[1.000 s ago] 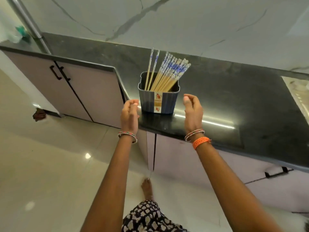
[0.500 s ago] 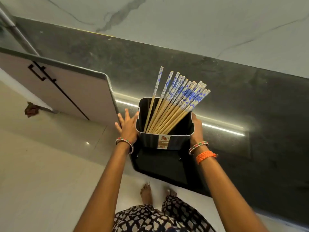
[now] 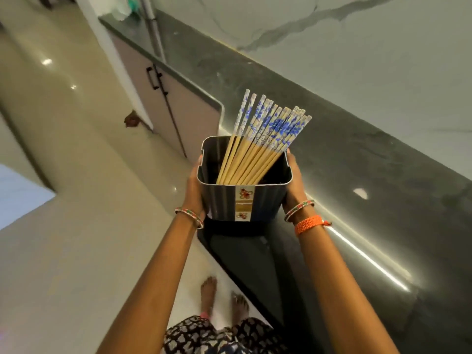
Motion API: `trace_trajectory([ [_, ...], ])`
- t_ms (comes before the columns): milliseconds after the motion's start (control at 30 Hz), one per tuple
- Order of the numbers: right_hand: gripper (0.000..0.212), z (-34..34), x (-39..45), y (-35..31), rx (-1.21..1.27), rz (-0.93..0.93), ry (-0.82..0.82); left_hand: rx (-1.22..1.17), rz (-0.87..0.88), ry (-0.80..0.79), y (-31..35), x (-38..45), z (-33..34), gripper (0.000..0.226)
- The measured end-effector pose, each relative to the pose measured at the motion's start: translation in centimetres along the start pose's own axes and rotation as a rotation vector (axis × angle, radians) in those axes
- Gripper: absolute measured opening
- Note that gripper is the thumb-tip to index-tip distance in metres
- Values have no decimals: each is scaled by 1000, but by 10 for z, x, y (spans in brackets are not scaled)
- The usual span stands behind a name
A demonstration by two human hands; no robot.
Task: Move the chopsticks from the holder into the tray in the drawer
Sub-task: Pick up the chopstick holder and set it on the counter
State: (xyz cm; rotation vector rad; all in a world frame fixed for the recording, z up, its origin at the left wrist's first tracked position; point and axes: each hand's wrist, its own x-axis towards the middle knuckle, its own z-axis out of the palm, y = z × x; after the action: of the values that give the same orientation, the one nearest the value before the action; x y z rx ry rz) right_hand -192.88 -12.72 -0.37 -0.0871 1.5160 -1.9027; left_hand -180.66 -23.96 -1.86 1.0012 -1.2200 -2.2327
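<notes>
Left hand is clamped flat on the left wall of the dark ribbed plastic holder, right hand likewise on its right wall; whether it is lifted or resting on the black stone desk cannot be told. The bundle of pale wooden chopsticks with blue floral tops stands inside, leaning right. Step judged: carrying the holder to the drawer, which is not in view; next, keep it level so nothing slides out.
</notes>
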Motion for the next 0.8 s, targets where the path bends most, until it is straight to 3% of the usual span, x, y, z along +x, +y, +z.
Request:
trace_trajectory([
  [167,41,46,-23,37,-81,251,-168,-125,128,182,-9,-39,-56,55],
  [300,34,89,-49,77,-211,319,-356,-111,209,457,-19,-89,-119,34],
  [367,32,114,-69,104,-242,335,-429,-147,246,563,-28,-121,-152,38],
  [533,56,166,-154,185,-324,475,-622,-313,67,702,-55,-224,-225,48],
  [633,46,189,-217,227,-420,558,-730,-414,-28,729,-85,-292,-273,60],
  [800,64,231,-356,316,-555,720,-965,-688,262,977,-129,-438,-339,49],
])
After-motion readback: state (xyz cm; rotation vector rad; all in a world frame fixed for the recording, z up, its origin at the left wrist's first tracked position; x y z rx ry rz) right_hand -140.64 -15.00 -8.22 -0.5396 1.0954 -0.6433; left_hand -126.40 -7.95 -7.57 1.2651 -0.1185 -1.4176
